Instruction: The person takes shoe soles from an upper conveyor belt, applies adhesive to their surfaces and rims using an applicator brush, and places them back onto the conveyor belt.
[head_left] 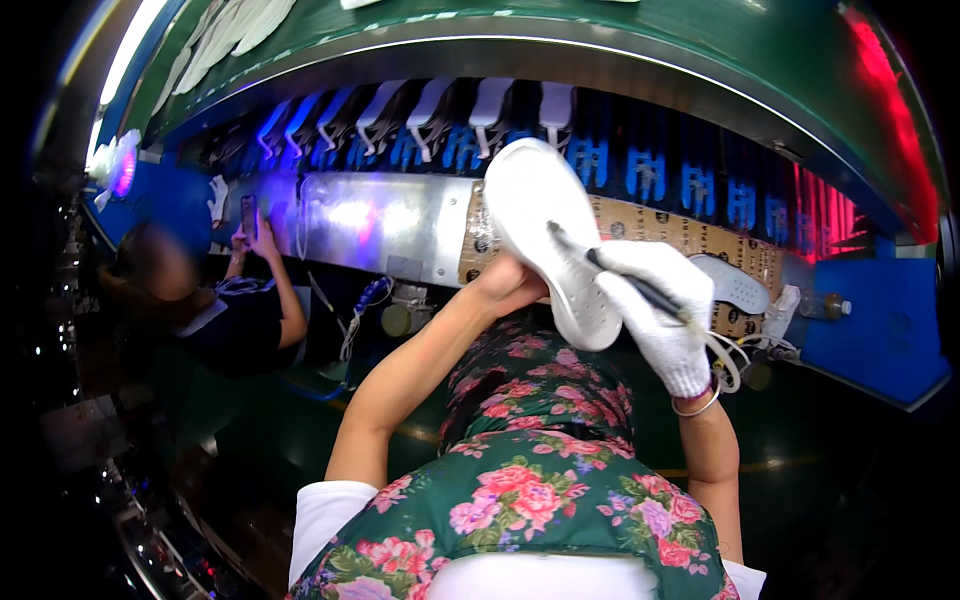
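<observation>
My left hand [510, 283] holds a white shoe sole [548, 235] from below, tilted with its tread side up in the middle of the view. My right hand [662, 312], in a white knit glove, grips a thin dark brush [625, 280] whose tip touches the sole's surface. A floral green apron [530, 470] covers my lap beneath both arms.
A conveyor rack [600, 160] lit blue carries several white soles on holders across the back, red-lit at the right. Another white sole [735, 283] lies on a brown cardboard strip [640, 225]. A seated person [215, 310] at the left holds a phone. A plastic bottle [825, 306] stands right.
</observation>
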